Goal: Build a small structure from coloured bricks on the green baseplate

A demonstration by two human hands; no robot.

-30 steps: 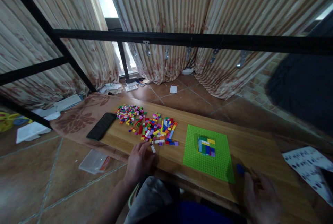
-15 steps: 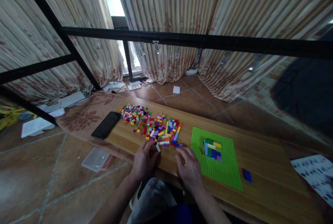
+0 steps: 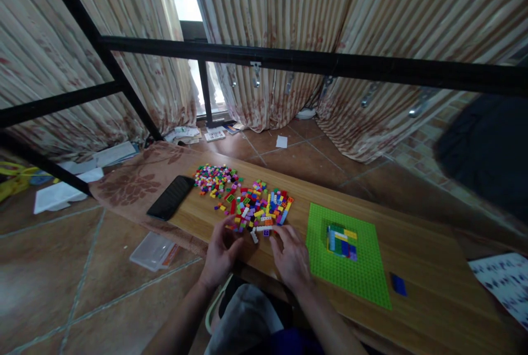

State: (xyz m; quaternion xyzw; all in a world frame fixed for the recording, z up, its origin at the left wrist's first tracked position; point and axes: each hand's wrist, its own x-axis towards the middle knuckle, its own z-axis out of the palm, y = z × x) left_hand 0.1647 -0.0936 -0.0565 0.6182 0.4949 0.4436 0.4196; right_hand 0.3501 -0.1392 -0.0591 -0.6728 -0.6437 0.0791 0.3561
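A pile of small toy bricks [image 3: 251, 206] in many colours lies on the wooden tabletop. At its front left edge my left hand [image 3: 221, 251] is open, thumb and forefinger apart, with nothing seen between them. My right hand [image 3: 292, 259] reaches to the front right edge, fingers bent and thumb apart, close to a long white brick [image 3: 264, 228] and a purple brick [image 3: 266, 233]. Its fingers hide some bricks there. A short white piece [image 3: 254, 236] lies between both hands. To the right, a small block of joined bricks [image 3: 342, 242] stands on a green studded baseplate [image 3: 358, 281].
A black phone [image 3: 171, 197] lies left of a heap of smaller bricks [image 3: 214, 178]. A blue piece [image 3: 399, 284] sits right of the baseplate, and a printed sheet [image 3: 501, 278] is farther right. A clear plastic lid [image 3: 150, 250] rests on the floor. A black metal rail [image 3: 297, 59] crosses behind.
My left hand has drawn back left from the short white piece and spread its fingers. My right hand has moved left towards the long white brick. The view has shifted slightly.
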